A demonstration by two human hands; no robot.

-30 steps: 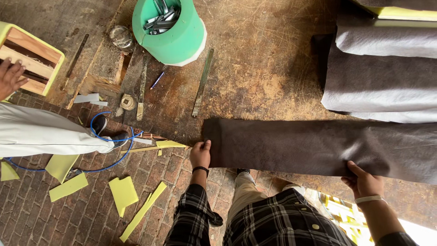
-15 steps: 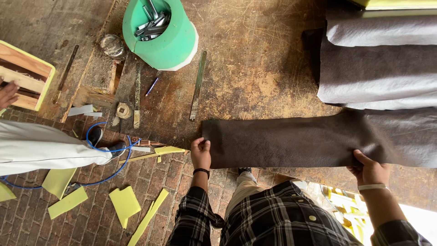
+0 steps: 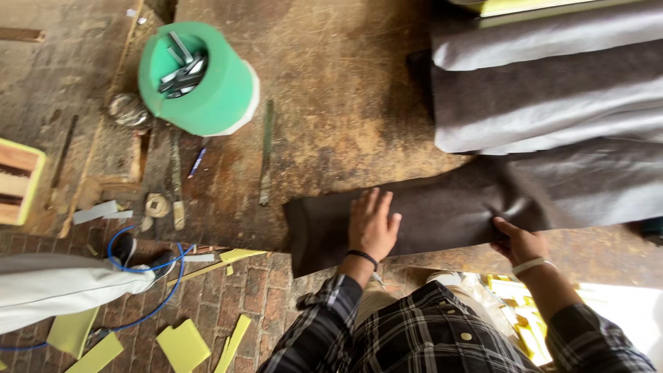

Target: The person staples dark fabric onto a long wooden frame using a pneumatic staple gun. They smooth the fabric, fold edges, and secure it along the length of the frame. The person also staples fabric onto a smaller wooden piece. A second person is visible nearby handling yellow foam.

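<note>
Fingers [image 3: 378,204] on dark felt strip [image 3: 442,214], green tub [image 3: 200,86] beyond

ahead of our hands, past the dark felt strip [image 3: 442,214], the worn tabletop [image 3: 345,103] lies bare in a broad patch, and there we could pass freely. to the right the way is closed by stacked grey felt rolls [image 3: 552,90], which run into the strip itself. to the left a long flat file [image 3: 266,155] lies just beyond the strip's end, and further on a green tub [image 3: 207,90] of metal pieces stands in the way, with a knife [image 3: 177,186], a pen [image 3: 197,162] and a small twine spool [image 3: 157,205] scattered below it. a blue cable [image 3: 162,290] loops over the brick floor [image 3: 242,297] at the lower left.
</note>
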